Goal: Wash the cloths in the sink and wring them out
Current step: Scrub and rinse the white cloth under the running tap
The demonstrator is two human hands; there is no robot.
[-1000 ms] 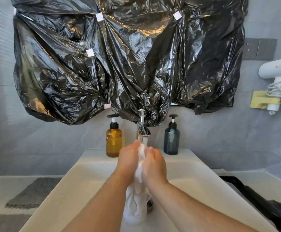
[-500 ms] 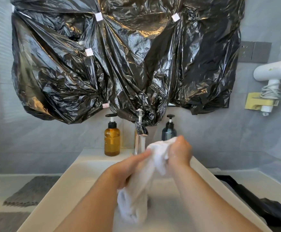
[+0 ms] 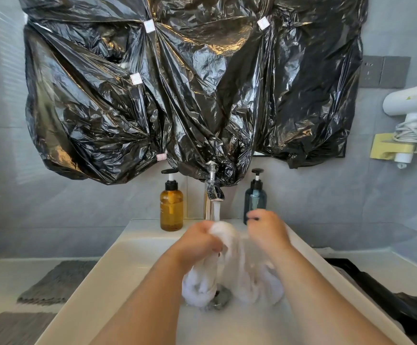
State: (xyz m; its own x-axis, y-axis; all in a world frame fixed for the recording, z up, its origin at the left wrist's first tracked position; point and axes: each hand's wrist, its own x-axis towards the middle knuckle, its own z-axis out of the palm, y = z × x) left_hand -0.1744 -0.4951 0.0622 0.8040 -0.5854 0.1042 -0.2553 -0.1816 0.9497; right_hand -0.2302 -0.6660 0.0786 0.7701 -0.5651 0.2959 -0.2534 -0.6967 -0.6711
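The left hand (image 3: pixel 198 241) grips the bunched white cloth (image 3: pixel 227 265) under the running tap (image 3: pixel 213 191); the right hand (image 3: pixel 268 231) beside it is curled and blurred, its hold unclear; the cloth trails into the sink (image 3: pixel 118 265) below both wrists; print on the amber bottle (image 3: pixel 171 207) beyond the left hand is unreadable; the sink's walls stand well apart from both forearms.

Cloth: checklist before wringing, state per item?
1. Water running from tap: ok, a stream falls.
2. Top of cloth under the stream: ok.
3. Grip of left hand on cloth: ok, fingers curl round it.
4. Grip of right hand on cloth: cannot tell, blurred.
5. All of cloth inside sink: ok, its ends hang by the drain.
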